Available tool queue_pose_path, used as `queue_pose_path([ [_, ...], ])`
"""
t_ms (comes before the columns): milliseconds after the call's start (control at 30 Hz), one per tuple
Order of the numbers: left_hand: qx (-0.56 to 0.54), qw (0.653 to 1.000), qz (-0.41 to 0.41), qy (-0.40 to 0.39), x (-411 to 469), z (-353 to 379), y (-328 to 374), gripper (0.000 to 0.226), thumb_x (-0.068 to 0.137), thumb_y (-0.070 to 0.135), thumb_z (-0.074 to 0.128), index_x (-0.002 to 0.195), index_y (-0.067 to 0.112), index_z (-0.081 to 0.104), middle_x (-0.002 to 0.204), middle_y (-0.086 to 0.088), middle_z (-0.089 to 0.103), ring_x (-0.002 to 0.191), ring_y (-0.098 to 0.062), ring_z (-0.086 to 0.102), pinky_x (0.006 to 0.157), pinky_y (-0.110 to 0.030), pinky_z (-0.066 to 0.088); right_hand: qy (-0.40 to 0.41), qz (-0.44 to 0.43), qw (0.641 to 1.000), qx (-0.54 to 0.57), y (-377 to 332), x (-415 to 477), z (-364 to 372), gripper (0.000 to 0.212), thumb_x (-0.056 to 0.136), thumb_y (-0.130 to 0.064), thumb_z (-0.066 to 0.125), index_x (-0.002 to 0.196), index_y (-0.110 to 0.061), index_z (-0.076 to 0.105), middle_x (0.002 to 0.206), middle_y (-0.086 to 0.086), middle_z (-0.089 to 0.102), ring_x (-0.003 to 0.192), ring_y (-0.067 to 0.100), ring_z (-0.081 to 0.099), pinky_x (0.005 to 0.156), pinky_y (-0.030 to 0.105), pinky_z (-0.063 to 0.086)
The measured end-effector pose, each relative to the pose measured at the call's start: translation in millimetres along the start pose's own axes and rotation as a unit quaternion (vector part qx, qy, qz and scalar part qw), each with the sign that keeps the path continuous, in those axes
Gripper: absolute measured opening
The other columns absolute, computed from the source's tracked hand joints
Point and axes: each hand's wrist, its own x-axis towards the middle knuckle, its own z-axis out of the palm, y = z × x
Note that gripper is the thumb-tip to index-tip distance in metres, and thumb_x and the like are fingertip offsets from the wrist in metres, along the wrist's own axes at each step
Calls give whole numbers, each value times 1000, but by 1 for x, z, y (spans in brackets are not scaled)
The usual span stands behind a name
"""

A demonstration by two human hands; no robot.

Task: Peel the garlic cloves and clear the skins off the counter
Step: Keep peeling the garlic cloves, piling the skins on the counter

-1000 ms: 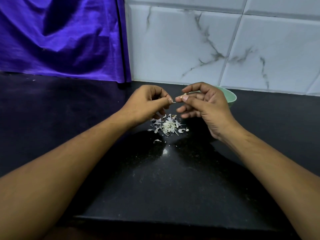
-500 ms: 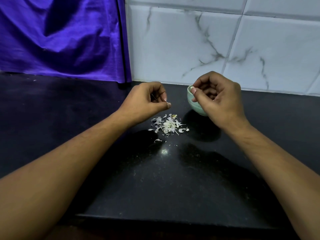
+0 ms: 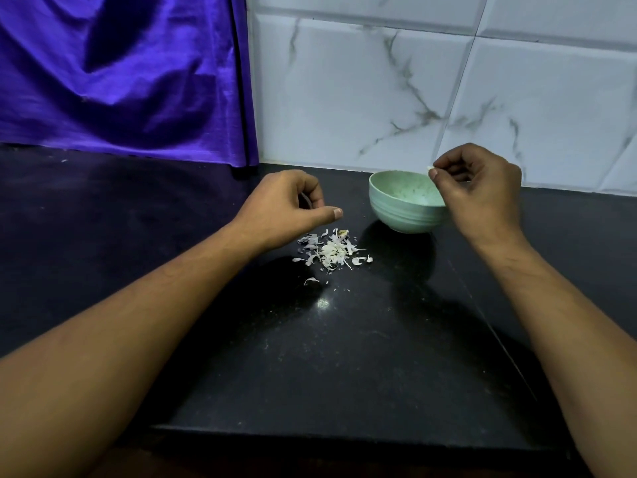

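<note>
A small heap of white and purplish garlic skins [image 3: 331, 250] lies on the black counter [image 3: 344, 357]. A pale green bowl [image 3: 400, 215] stands just right of the heap. My right hand [image 3: 482, 194] hovers over the bowl's right rim and pinches a tiny pale garlic piece [image 3: 429, 168] between thumb and forefinger. My left hand [image 3: 286, 208] hangs just above the heap's left side with fingers curled and thumb stretched out; nothing shows in it.
A purple cloth [image 3: 120, 74] hangs at the back left. White marble-look tiles [image 3: 413, 81] form the wall behind the bowl. One stray skin [image 3: 311, 280] lies nearer me than the heap. The counter's front edge runs across the bottom.
The hands have parted. My right hand carried the small piece away from the left hand, up and right over the bowl. My left hand stayed above the skins.
</note>
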Motion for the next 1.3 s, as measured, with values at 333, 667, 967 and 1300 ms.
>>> queue_pose_path([
  [333,20,999,23,-9,0,0,-3,5,84,29,81,84,25,78,86,9,72,77,-12,69,76,-41,58,-7,-26,999,-33,7,0,4,18,97,-23,64,107,-19,79,110,-4,75,97,7,65,91,18,49],
  [667,41,998,12,-44,4,-11,-6,16,75,34,90,74,26,77,77,9,74,68,-4,68,67,-27,55,-225,-123,964,62,-39,-29,33,2,89,-24,78,90,-22,78,73,-4,70,58,3,53,58,20,42],
  [967,79,985,17,-156,1,-10,-5,17,89,40,78,84,24,75,68,12,70,59,0,61,59,-18,45,-426,5,897,117,-25,-36,49,27,82,-20,86,107,-16,74,74,-5,64,52,-1,43,51,14,35],
  [1300,112,971,2,-210,0,-1,-6,17,84,35,83,100,31,79,81,11,74,61,5,59,62,-20,46,-467,21,881,73,-18,-31,42,28,79,-28,88,103,-20,77,72,-9,65,50,0,42,50,16,33],
])
